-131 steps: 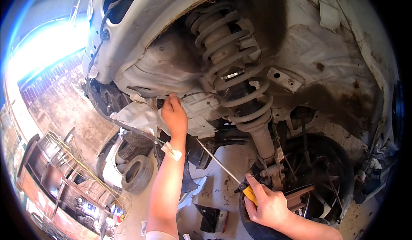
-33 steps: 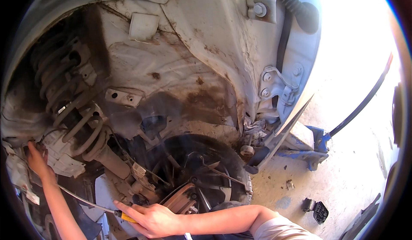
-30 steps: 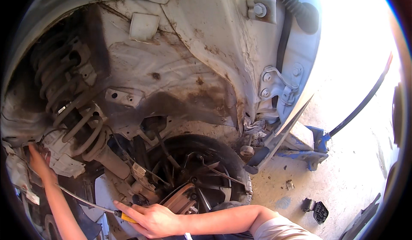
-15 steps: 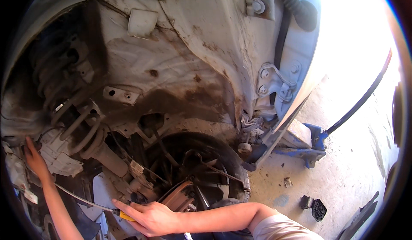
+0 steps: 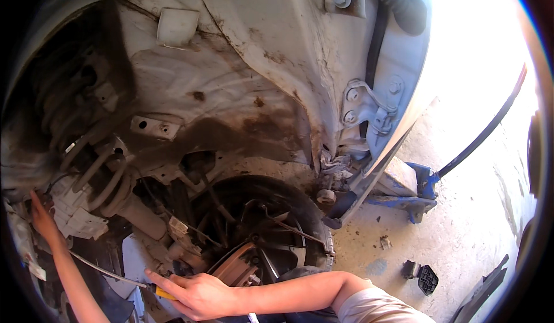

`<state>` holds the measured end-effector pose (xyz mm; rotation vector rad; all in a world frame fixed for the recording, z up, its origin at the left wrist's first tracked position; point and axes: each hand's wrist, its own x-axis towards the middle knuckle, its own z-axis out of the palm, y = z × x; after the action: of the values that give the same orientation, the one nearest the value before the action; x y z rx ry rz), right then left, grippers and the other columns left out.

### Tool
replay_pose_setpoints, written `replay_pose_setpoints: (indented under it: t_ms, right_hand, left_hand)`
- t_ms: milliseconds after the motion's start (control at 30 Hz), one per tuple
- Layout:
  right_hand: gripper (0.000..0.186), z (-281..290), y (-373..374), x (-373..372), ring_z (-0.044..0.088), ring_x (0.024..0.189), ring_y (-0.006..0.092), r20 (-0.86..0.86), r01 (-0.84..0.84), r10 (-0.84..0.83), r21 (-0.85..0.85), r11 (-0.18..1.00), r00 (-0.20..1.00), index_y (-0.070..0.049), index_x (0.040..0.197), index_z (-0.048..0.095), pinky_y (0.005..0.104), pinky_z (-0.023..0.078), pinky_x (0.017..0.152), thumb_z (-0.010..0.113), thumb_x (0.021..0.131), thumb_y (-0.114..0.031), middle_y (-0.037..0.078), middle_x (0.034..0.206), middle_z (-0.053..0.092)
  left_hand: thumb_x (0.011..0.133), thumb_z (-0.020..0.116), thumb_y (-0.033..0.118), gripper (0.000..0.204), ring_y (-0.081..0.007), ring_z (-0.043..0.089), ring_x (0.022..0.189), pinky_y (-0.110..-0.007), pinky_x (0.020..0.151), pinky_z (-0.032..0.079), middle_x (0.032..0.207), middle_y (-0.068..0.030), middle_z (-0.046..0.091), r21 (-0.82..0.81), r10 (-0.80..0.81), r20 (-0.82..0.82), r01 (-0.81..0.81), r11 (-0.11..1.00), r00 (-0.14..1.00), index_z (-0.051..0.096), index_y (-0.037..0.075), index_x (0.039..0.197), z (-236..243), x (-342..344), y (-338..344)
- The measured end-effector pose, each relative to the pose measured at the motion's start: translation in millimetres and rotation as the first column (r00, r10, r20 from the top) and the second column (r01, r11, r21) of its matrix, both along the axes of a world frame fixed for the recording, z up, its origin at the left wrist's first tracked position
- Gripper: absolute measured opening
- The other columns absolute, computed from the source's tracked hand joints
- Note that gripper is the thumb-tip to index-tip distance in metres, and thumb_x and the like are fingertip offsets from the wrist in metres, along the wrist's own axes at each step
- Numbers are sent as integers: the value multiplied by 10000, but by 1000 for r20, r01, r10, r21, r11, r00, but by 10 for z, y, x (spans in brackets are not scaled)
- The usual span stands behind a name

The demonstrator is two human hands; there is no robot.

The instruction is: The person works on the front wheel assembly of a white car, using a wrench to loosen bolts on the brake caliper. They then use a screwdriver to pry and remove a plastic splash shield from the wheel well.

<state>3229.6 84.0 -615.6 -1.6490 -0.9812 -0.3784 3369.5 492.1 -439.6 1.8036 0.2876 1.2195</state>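
Note:
My right hand point(image 5: 202, 295) is closed round the yellow handle point(image 5: 165, 293) of a tool with a thin, bendy silver shaft point(image 5: 107, 273). The shaft curves up and left and passes behind my left forearm, so its far end is hidden. At the far left, my left hand point(image 5: 46, 222) reaches up beside a pale, dirty housing point(image 5: 83, 223). One finger shows stretched out against the parts there; the others are mostly hidden. Both hands are inside a car's wheel well, below a coil spring and strut point(image 5: 118, 193).
A rusty brake disc point(image 5: 234, 268) stands close above my right forearm, with a wheel point(image 5: 288, 193) lying behind it. The pale inner fender point(image 5: 231, 86) arches overhead. On the floor at right are a blue jack point(image 5: 424, 187) with a black handle and a small black plastic part point(image 5: 427, 281).
The view has shifted slightly, so the car parts sit a little further left and higher. My right hand still holds the yellow handle, and my left hand stays at the same housing.

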Motion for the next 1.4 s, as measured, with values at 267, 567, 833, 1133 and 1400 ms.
replay_pose_setpoints:
  t_ms: [267,567,833,1133,1400]
  right_hand:
    - [712,-17,15,21,606,563,323,13,-14,14,27,1000,1000,19,1516,267,395,509,512,597,907,-146,158,827,597]
    - [709,25,-2,21,600,557,316,11,-11,10,16,1000,1000,22,1512,278,389,509,508,602,903,-141,151,827,593]
    - [723,16,-31,8,598,557,314,6,-2,2,16,1000,1000,20,1512,281,394,510,508,612,892,-149,139,821,583]
    - [643,61,-11,5,611,534,229,56,67,-65,-42,997,996,-36,1482,392,336,509,459,634,902,-176,64,770,617]
    - [639,260,-87,24,641,537,245,55,109,-107,-29,994,993,7,1402,480,339,525,473,692,817,-136,104,811,664]
  left_hand:
    - [947,557,606,690,-151,575,920,-297,847,410,1204,-47,630,-119,-36,83,46,992,996,595,31,1326,18,2,-154]
    - [946,556,614,709,-153,561,905,-285,840,409,1199,-39,642,-159,-113,43,118,980,993,586,24,1338,-13,-62,-5]
    - [921,566,644,735,-151,564,869,-262,797,397,1235,-31,650,-185,-51,-38,43,982,998,598,33,1329,-87,27,30]
    - [934,579,615,631,-128,598,791,-269,703,452,1074,-46,691,-171,7,33,-1,985,999,652,72,1247,97,-161,-74]
    - [987,545,514,534,-103,561,579,-252,545,408,723,-35,621,50,11,48,-14,999,999,664,8,861,79,-266,-893]
